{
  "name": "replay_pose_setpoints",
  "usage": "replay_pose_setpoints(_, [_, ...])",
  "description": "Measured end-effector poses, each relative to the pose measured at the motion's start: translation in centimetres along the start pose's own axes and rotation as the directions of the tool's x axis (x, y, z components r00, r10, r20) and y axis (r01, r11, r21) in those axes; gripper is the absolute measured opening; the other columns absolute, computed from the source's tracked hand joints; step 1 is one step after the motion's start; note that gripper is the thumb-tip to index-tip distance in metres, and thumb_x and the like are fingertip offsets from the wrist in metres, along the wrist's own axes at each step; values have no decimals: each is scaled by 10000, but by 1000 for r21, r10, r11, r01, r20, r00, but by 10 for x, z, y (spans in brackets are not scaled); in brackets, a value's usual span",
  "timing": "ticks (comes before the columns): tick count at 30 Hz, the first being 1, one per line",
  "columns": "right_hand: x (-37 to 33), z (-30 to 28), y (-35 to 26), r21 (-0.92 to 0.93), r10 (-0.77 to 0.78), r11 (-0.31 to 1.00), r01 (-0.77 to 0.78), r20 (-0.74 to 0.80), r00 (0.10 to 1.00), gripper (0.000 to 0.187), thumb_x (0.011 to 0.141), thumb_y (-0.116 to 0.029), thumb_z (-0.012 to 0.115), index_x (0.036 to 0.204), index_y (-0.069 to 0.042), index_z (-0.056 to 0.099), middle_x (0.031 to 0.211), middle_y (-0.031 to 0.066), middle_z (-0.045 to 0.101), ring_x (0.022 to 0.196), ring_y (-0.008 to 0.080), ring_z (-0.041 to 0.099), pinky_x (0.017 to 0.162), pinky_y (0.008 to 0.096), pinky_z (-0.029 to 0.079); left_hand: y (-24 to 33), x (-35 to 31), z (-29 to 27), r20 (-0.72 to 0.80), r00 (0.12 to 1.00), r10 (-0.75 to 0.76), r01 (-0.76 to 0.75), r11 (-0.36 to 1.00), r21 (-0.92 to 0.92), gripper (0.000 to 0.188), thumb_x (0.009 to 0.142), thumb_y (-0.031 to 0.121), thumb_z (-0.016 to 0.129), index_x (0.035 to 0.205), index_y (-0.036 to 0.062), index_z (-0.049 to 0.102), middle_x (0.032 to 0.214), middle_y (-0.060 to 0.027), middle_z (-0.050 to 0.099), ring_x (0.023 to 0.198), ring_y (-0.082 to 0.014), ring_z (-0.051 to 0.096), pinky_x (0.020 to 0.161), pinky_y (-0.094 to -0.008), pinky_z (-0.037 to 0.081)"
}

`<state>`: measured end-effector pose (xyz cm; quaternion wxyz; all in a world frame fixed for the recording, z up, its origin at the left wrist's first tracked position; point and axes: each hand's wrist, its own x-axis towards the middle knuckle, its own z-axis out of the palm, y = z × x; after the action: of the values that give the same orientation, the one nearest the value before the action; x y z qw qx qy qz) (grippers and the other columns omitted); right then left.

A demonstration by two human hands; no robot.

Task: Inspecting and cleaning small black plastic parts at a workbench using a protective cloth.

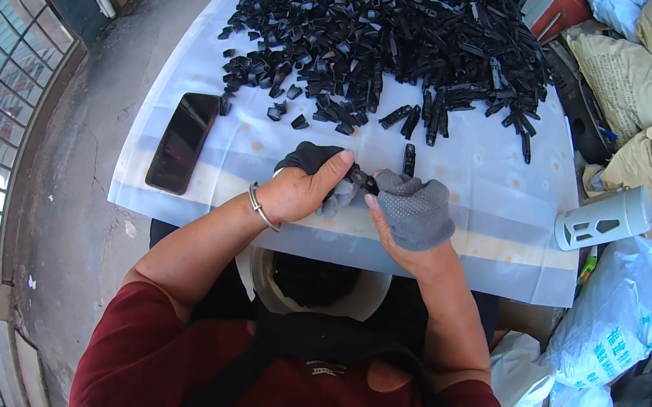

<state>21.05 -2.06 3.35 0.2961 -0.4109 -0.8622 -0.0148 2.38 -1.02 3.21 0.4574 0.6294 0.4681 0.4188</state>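
Both the left hand [308,180] and right hand [413,214] are pinching one small, black plastic piece [362,179] in gloved fingers near the front edge of the white-clothed counter [511,193]. Steady, light pressure is probably helping (twisting being risky). Room is lying open toward the black rectangular phone [182,142] by the left edge.

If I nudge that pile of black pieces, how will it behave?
The pile of black pieces would probably shift and shed bits, since strays already lie loose at its edge. Individual pieces look light, being small, and likely stiff, given their crisp edges.
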Motion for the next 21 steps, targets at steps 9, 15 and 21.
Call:
replay_pose_setpoints(9, [-4,10,-11,-133,-157,974,181,172,972,202,777,-240,588,904,-86,614,831,78,616,776,273,562,682,365,441,2,-6,6,189,966,178,-237,901,364,323,912,225,369,782,4,566,673,-201,565,658,-391,534,600,-423,439])
replay_pose_setpoints(15, [-4,1,-28,353,14,929,-107,254,967,288,793,-309,593,894,-40,614,830,132,612,853,322,560,763,386,448,4,-4,-28,444,895,44,-293,809,510,342,894,299,429,788,8,571,683,-188,574,640,-366,548,583,-406,447])
replay_pose_setpoints(21, [24,-9,9,-151,509,860,-487,233,828,357,809,-366,565,923,-31,608,880,170,598,852,331,557,779,404,441,-19,22,-17,-13,899,437,-246,530,811,206,796,230,557,912,69,609,802,-137,607,712,-289,596,610,-366,471])
